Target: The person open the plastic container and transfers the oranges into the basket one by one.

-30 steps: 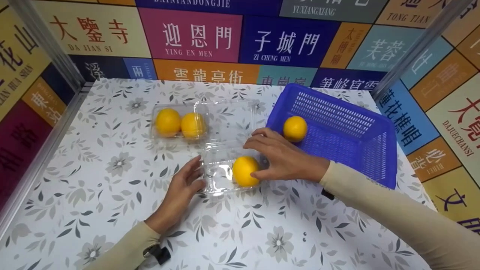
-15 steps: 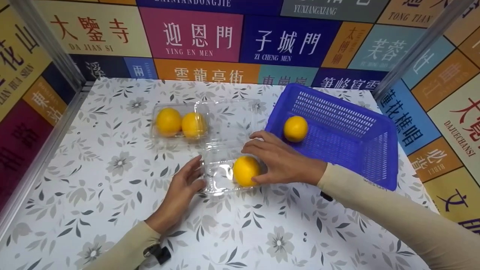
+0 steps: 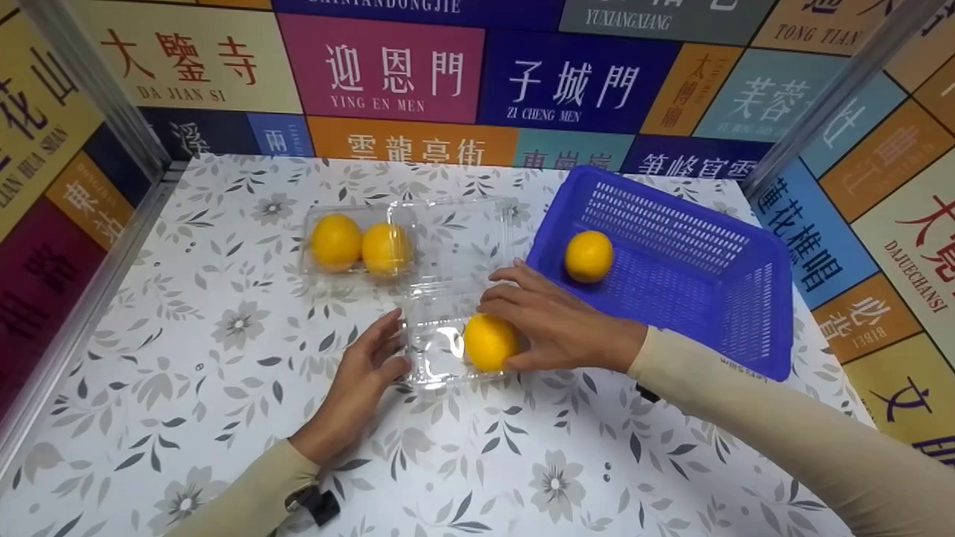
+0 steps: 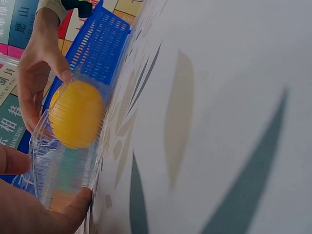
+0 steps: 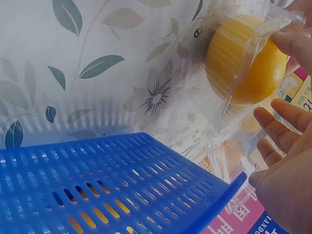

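A clear plastic clamshell box (image 3: 436,365) lies open in front of me, its lid (image 3: 462,231) folded back away from me. One orange (image 3: 490,343) sits in the box's right half. My left hand (image 3: 365,380) touches the box's left end, thumb at the near corner and fingers farther back. Over the orange is my right hand (image 3: 563,324); its thumb is close to the fruit and the rim, its fingers spread. In the right wrist view those fingers (image 5: 282,131) stand apart from the orange (image 5: 246,61); whether the thumb touches the fruit is unclear.
A blue slotted basket (image 3: 671,298) stands at the right with one orange (image 3: 588,257) in it. At the back left, another clear box (image 3: 306,257) contains two oranges (image 3: 336,242). Printed panels (image 3: 380,71) enclose the flower-patterned table (image 3: 239,418).
My right hand has shifted slightly towards me, its fingers now nearer above the orange. The orange in the box, the box and my left hand have stayed almost where they were.
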`<state>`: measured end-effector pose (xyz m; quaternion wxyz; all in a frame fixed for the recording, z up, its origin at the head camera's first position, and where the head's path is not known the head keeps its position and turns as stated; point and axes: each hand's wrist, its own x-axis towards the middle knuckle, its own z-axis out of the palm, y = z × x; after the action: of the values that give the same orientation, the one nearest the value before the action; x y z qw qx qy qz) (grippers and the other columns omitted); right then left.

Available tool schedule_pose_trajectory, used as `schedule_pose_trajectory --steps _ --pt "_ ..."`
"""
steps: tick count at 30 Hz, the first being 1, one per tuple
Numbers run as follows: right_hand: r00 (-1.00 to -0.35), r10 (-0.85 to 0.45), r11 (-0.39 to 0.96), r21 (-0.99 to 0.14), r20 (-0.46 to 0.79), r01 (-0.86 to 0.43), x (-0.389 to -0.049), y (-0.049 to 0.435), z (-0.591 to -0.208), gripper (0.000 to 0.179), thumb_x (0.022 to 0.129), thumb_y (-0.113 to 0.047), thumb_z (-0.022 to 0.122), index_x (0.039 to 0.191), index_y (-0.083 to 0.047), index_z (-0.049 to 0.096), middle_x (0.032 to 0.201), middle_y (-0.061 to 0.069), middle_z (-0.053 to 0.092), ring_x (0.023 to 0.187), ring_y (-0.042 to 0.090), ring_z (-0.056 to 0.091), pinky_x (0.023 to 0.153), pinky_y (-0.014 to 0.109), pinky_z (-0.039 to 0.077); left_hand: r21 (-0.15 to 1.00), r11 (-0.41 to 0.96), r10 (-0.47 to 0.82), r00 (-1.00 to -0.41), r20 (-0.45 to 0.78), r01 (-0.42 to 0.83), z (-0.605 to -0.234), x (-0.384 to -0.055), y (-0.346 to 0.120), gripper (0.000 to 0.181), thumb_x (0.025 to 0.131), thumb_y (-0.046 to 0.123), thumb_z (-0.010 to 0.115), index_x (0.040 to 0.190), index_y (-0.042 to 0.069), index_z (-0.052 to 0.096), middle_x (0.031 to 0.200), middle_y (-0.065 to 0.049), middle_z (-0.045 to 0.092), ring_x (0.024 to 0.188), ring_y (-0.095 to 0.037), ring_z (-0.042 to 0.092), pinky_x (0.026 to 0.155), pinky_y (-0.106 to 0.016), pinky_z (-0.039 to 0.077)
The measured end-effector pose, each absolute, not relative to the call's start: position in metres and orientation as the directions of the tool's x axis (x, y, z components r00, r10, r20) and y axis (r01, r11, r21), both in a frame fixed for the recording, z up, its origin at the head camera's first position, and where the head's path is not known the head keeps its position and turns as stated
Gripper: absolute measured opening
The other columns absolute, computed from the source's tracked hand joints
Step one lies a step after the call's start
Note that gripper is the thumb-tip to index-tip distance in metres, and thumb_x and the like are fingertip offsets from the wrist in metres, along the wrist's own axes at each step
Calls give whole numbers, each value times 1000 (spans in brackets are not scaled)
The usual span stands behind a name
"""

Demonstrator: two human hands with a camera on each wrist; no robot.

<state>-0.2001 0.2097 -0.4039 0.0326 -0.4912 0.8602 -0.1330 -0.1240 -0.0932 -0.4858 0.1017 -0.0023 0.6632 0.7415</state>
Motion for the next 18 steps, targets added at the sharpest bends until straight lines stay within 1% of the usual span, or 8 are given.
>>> schedule_pose_trajectory --steps 4,6,9,13,18 --pt "-516 -855 486 -253 62 -836 -200 209 -404 65 90 -37 89 143 -6 68 145 10 67 157 37 38 136 60 9 982 -96 146 -978 -148 -163 -484 -124 -93 76 102 -6 62 172 7 35 174 -19 38 157 -36 44 122 -40 46" --pt "-520 -853 496 -238 46 -835 -200 209 -404 64 91 -38 89 144 -6 68 145 9 68 157 36 39 136 60 8 981 -95 143 -978 -152 -167 -484 -124 -92 76 101 -7 62 172 7 35 174 -19 38 157 -36 44 123 -43 45" --pt "-525 -851 508 -217 25 -833 -200 208 -405 64 93 -37 86 146 -6 67 147 9 68 157 35 39 137 59 7 982 -91 139 -978 -154 -167 -484 -124 -91 76 101 -7 62 171 7 36 173 -19 39 156 -37 45 122 -43 46" --pt "-529 -848 512 -206 29 -834 -199 208 -406 65 94 -37 87 146 -5 66 147 10 68 157 35 40 137 58 9 982 -93 137 -979 -148 -162 -484 -125 -91 77 101 -8 62 172 7 35 173 -19 40 156 -37 45 120 -39 48" --pt "-531 -847 520 -191 11 -833 -200 206 -407 68 94 -41 88 147 -5 66 148 11 68 161 35 37 137 58 8 984 -95 136 -981 -136 -150 -484 -124 -91 77 100 -8 62 172 6 35 173 -19 40 156 -37 45 120 -39 48"
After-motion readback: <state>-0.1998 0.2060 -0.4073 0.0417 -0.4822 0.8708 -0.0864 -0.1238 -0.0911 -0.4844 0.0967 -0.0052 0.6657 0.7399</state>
